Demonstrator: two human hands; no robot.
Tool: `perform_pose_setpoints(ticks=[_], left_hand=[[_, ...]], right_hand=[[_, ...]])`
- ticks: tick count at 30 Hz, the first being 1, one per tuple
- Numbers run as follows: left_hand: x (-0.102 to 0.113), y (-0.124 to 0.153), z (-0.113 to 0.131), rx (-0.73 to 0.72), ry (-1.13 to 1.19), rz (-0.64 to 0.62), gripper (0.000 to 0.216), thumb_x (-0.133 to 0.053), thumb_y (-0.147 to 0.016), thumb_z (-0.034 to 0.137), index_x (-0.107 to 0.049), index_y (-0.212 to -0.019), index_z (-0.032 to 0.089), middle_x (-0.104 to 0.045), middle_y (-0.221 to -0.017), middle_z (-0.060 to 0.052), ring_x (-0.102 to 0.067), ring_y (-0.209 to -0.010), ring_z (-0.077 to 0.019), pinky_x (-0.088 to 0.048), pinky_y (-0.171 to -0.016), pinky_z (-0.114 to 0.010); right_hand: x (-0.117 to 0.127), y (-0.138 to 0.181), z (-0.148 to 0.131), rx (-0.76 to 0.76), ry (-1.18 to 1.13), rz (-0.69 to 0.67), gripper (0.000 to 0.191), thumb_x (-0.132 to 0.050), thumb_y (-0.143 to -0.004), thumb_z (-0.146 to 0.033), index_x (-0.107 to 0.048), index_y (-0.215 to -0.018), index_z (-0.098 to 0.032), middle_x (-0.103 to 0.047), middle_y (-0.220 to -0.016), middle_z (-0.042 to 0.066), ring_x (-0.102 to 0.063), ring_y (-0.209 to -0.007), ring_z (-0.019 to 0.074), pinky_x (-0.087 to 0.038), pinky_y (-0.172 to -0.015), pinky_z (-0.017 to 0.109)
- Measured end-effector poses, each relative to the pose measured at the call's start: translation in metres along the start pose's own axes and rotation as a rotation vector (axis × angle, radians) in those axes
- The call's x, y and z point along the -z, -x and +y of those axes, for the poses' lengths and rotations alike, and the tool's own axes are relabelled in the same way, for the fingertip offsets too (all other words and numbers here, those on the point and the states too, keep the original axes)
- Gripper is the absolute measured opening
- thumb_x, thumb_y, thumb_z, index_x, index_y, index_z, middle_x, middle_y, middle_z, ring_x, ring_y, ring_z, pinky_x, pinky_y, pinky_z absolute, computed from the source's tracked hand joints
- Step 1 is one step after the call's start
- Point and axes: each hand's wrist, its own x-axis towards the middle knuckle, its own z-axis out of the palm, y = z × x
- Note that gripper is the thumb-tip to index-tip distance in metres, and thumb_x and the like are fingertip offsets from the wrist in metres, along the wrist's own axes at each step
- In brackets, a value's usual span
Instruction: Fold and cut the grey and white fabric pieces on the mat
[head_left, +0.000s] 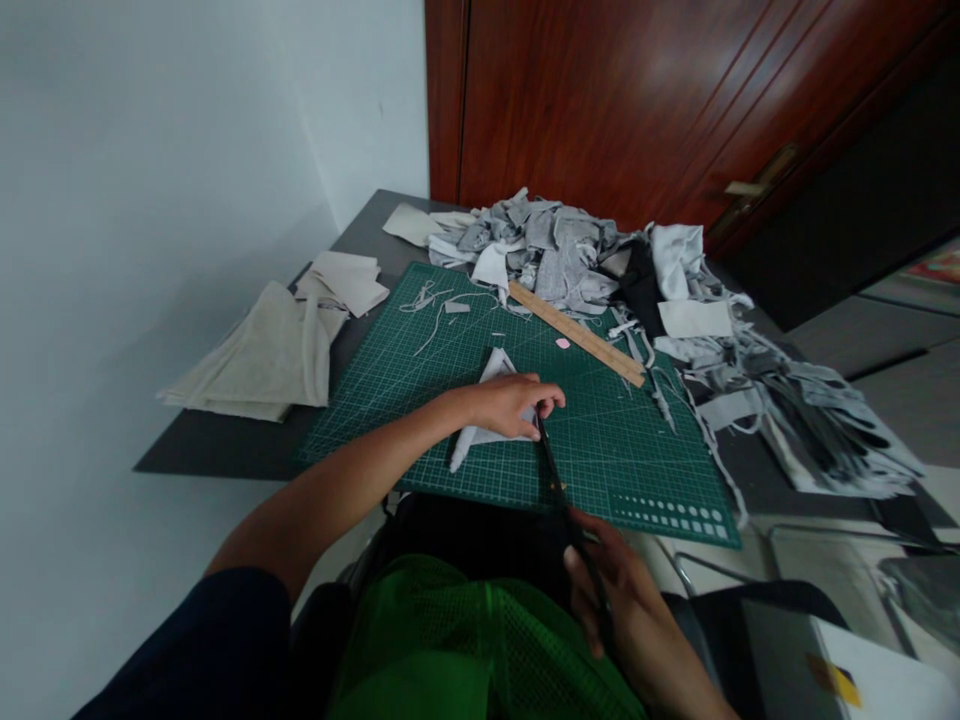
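A small light-grey triangular piece of fabric lies on the green cutting mat. My left hand is closed over its right part, thumb and fingers pinching the edge. A pale rolled strip or pen-like shape runs along the fabric's left side; I cannot tell which it is. In my right hand, at the mat's front edge, is a pair of dark scissors. Their tips reach the fabric by my left fingers. Whether the blades are parted is unclear.
Behind the mat are heaped grey fabric scraps. A wooden ruler lies slantwise on the mat, near a pink chip. Folded beige cloth sits left, stacked grey cloth right. A wall and a wooden door bound the table.
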Motion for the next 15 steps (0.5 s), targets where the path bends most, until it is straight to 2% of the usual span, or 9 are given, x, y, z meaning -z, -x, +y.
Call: perform_pose_setpoints(ticks=[5, 9, 12, 15], left_hand=[[0.0, 0.0, -0.001, 0.0, -0.022, -0.001, 0.051, -0.078, -0.075, 0.021, -0.056, -0.121, 0.024, -0.068, -0.104, -0.003, -0.059, -0.1, -0.0222, -0.042, -0.083, -0.031], [-0.001, 0.002, 0.0, 0.029, -0.045, 0.021, 0.058, -0.08, -0.074, 0.023, -0.052, -0.125, 0.023, -0.067, -0.111, -0.006, -0.061, -0.104, -0.0236, -0.042, -0.083, -0.032], [-0.002, 0.002, 0.0, 0.053, -0.017, 0.057, 0.068, -0.082, -0.071, 0.023, -0.047, -0.129, 0.02, -0.065, -0.113, -0.008, -0.062, -0.1, -0.0224, -0.044, -0.083, -0.032], [-0.002, 0.002, 0.0, 0.049, -0.004, 0.092, 0.073, -0.085, -0.068, 0.025, -0.045, -0.128, 0.019, -0.062, -0.113, -0.009, -0.061, -0.099, -0.0224, -0.045, -0.083, -0.032]], right_hand=[[0.004, -0.003, -0.003, -0.022, -0.046, -0.023, 0.069, -0.075, -0.083, -0.061, -0.049, -0.133, -0.022, -0.05, -0.064, -0.009, -0.039, -0.041, 0.0067, -0.032, -0.033, 0.017], [0.006, -0.008, -0.006, -0.029, -0.04, -0.037, 0.07, -0.075, -0.082, -0.061, -0.049, -0.133, -0.022, -0.05, -0.061, -0.01, -0.037, -0.041, 0.0064, -0.032, -0.034, 0.017], [0.008, -0.012, -0.009, -0.008, -0.022, -0.057, 0.07, -0.075, -0.082, -0.062, -0.049, -0.133, -0.021, -0.044, -0.057, -0.012, -0.035, -0.041, 0.0065, -0.031, -0.035, 0.016], [0.01, -0.015, -0.011, 0.022, 0.013, -0.084, 0.068, -0.073, -0.085, -0.06, -0.048, -0.134, -0.021, -0.044, -0.058, -0.012, -0.036, -0.042, 0.0065, -0.031, -0.035, 0.016]])
